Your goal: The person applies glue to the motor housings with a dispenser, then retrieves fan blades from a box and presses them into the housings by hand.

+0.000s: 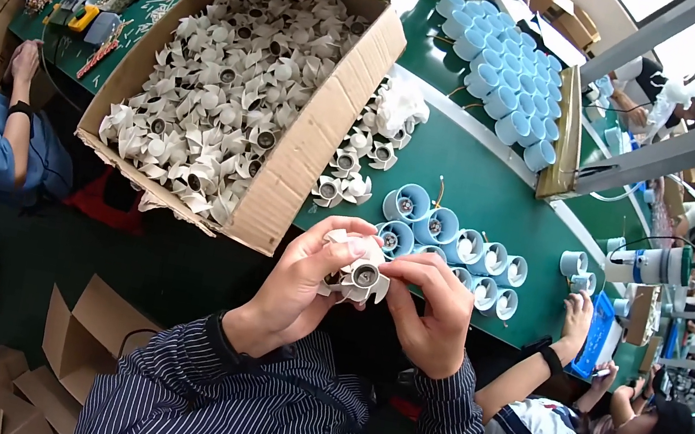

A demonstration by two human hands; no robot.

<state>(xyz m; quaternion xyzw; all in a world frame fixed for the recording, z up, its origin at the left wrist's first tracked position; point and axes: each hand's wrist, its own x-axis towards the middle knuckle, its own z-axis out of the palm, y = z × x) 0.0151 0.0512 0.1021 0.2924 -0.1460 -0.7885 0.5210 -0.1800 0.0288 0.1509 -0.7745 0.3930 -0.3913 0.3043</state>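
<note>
Currently pinched between left hand (304,279) and right hand (433,311), both clamped on white fan impeller (358,277) held above green surface (474,184) edge; probably light, stiff plastic with thin breakable blades, best gripped by hub

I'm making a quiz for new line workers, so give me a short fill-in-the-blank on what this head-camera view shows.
1. The left hand and right hand together hold one white ____ part.
2. The big cardboard box full of white fan parts lies to the person's ____.
3. The cylindrical housings lying just beyond the hands are light ____.
4. The conveyor belt under the housings is ____.

Missing words: fan (impeller); left; blue; green
</note>
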